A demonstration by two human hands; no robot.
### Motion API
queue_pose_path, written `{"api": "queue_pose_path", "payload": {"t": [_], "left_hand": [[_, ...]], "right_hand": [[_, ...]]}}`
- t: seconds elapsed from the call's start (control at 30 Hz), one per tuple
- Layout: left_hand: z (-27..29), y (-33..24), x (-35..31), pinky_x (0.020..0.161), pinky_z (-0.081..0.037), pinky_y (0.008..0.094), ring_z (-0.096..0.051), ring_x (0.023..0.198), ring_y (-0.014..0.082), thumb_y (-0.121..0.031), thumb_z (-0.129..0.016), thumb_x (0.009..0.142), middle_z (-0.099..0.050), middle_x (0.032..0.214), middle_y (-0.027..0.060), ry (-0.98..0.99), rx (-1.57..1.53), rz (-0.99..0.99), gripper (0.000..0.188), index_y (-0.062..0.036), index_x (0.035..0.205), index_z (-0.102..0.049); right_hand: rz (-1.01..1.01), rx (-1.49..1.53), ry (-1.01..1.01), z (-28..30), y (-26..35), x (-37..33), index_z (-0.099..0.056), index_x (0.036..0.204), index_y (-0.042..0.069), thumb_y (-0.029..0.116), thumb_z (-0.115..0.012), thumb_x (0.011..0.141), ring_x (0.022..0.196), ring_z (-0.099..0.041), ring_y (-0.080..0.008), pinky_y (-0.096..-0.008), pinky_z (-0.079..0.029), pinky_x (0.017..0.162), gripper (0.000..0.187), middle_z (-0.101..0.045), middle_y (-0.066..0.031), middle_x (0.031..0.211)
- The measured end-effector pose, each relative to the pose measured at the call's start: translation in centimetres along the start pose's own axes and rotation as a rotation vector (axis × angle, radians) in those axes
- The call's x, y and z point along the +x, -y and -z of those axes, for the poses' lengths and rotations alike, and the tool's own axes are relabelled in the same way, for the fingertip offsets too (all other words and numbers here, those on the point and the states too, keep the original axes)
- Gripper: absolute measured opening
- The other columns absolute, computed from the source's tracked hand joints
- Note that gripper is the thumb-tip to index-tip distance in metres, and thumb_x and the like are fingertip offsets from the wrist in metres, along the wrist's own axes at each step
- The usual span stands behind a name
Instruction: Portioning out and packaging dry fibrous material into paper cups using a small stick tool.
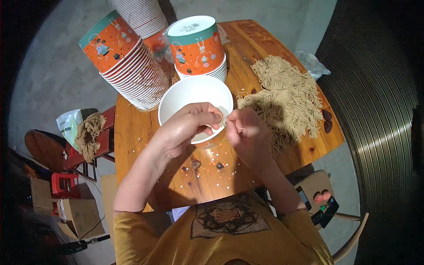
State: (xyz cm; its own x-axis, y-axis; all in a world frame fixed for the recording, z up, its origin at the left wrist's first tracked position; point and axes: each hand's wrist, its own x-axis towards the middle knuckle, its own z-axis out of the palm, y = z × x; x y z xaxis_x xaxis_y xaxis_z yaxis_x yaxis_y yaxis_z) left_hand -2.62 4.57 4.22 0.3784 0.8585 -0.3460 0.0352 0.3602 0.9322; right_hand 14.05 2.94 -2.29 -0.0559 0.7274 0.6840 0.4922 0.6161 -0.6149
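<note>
Close together over the right rim of a white-lined paper bucket [190,90], my two hands are closed in pinches. The fingertips of my left hand [194,123] hold a thin beige string [224,122]. My right hand [248,132] pinches the same string just beside it, its fingers curled. Whether the string passes through the bucket's wall is hidden by my fingers. The bucket stands on the wooden table with its open mouth up; a bit of its orange outside shows below the rim. To the right lies a big heap of beige strings [287,95].
An upside-down stack of orange and green buckets [198,51] stands behind. A leaning stack [121,62] is at the left, with another stack [141,17] beyond. Tiny pale and orange dots [207,170] litter the table [143,168]. A red stool [65,184] and cardboard box [81,216] stand lower left.
</note>
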Motion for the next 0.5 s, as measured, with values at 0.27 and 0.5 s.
{"api": "queue_pose_path", "payload": {"t": [0.27,0.5], "left_hand": [[0.1,-0.3,0.2,0.068,-0.042,0.0179,-0.052,0.073,0.0048,-0.011,-0.058,0.083,-0.06,0.084,-0.0008,0.072,-0.102,0.045,0.011,-0.003,0.09,-0.061],[2.0,-1.7,0.4,0.074,-0.039,0.0197,-0.049,0.077,0.0068,-0.012,-0.058,0.087,-0.057,0.086,-0.0006,0.071,0.341,0.026,0.011,-0.0025,0.091,-0.059]], "right_hand": [[0.014,-0.015,0.039,-0.3,-0.1,-0.1,-0.053,0.083,0.009,0.007,-0.067,0.073,0.063,-0.058,-0.0242,-0.0354,-0.049,0.053,0.017,-0.052,-0.0057,0.075],[-0.044,0.069,0.077,0.3,-0.3,0.3,-0.055,0.078,0.006,0.004,-0.065,0.076,0.054,-0.049,-0.0146,-0.0291,-0.042,0.052,0.011,-0.047,-0.0024,0.067]]}}
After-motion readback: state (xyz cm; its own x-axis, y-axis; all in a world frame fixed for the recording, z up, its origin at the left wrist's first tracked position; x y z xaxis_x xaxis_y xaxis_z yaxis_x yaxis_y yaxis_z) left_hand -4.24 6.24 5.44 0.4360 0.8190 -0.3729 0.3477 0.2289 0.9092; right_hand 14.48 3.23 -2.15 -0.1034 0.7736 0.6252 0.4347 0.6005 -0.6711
